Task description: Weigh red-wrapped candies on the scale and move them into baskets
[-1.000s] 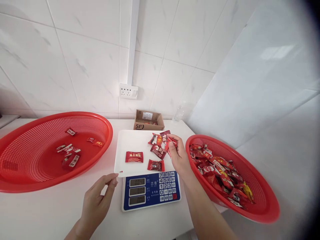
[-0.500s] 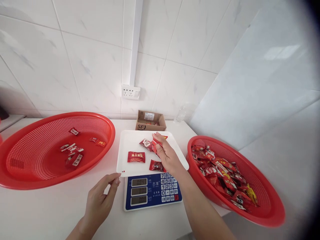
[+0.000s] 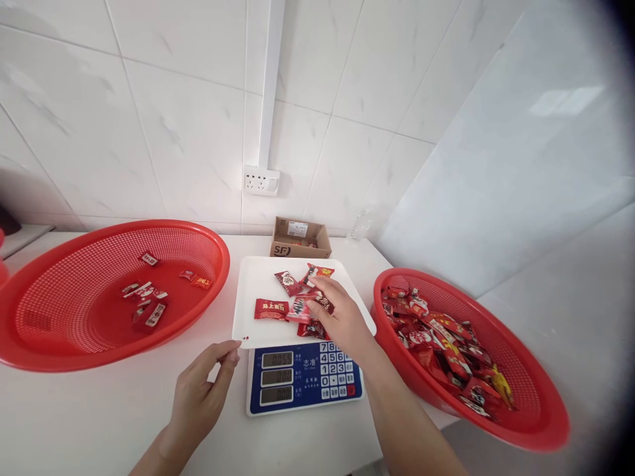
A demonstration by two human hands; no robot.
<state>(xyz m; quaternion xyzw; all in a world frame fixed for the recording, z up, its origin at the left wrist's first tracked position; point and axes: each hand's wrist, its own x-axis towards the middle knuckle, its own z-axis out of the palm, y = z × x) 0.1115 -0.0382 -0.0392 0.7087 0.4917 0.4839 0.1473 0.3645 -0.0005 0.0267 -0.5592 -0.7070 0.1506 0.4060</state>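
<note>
My right hand (image 3: 337, 317) is over the white tray (image 3: 251, 277) of a scale, thumb and fingers apart. Its thumb touches a pink-and-red wrapped candy (image 3: 297, 309), and a dark red candy (image 3: 323, 299) lies partly under the fingers. Around them lie a maroon candy (image 3: 288, 283), a red-and-yellow one (image 3: 320, 270), a flat red packet (image 3: 271, 309) and a dark red piece (image 3: 311, 329), partly covered. At the tray's near left corner, my left hand (image 3: 201, 387) has thumb and index tips pinched together with nothing visible between them. The index tip reaches the corner.
The blue scale panel (image 3: 310, 363) faces me. To the left is a red perforated basket (image 3: 59, 281) with several candies. A fuller red basket (image 3: 540, 396) stands close on the right. Behind are a cardboard box (image 3: 300, 248), a clear plastic bottle (image 3: 360, 226) and the tiled wall (image 3: 193, 132).
My right hand moved left over the tray with red candy, then let it go and opened. The candies are spread differently. The scale's top reading has risen. My left hand stays at the corner.
</note>
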